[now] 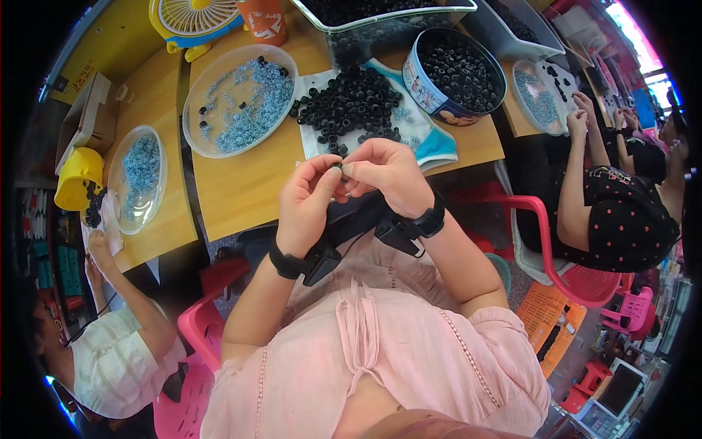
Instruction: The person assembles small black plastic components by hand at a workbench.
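Observation:
My left hand (306, 197) and my right hand (389, 175) meet at the table's front edge, fingertips pinched together. Between them is a small black part (337, 165), mostly covered by the fingers. Just beyond, a heap of short black ring-like parts (351, 102) lies on a white cloth (311, 139) with blue edging. A few small clear-blue pieces (402, 115) are scattered at the heap's right side. To the left stands a round clear plastic tray (191, 139) holding many clear-blue pieces and several black parts.
A round tin (431, 99) full of black parts stands at the right, a clear bin (351, 45) behind the heap. A yellow fan (196, 22) and orange cup (262, 20) are at the back left. Co-workers sit on both sides, one near a pink chair (541, 227).

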Action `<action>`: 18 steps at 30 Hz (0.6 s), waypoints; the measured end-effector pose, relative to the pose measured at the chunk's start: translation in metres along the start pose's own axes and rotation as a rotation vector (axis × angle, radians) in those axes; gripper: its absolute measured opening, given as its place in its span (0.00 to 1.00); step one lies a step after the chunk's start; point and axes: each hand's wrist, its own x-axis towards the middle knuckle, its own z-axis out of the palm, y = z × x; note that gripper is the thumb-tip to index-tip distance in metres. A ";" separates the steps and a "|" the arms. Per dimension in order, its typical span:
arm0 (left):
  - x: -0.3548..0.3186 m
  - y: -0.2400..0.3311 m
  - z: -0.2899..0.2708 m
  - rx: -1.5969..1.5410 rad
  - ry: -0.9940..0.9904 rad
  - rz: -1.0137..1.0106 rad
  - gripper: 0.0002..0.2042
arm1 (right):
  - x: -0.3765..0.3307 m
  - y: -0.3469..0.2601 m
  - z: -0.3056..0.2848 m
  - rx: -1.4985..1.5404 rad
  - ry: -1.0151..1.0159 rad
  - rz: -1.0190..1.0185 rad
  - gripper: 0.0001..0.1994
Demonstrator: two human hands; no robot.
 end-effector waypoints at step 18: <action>0.009 0.008 -0.011 0.056 -0.014 0.025 0.09 | 0.004 -0.017 -0.010 -0.232 -0.066 -0.005 0.04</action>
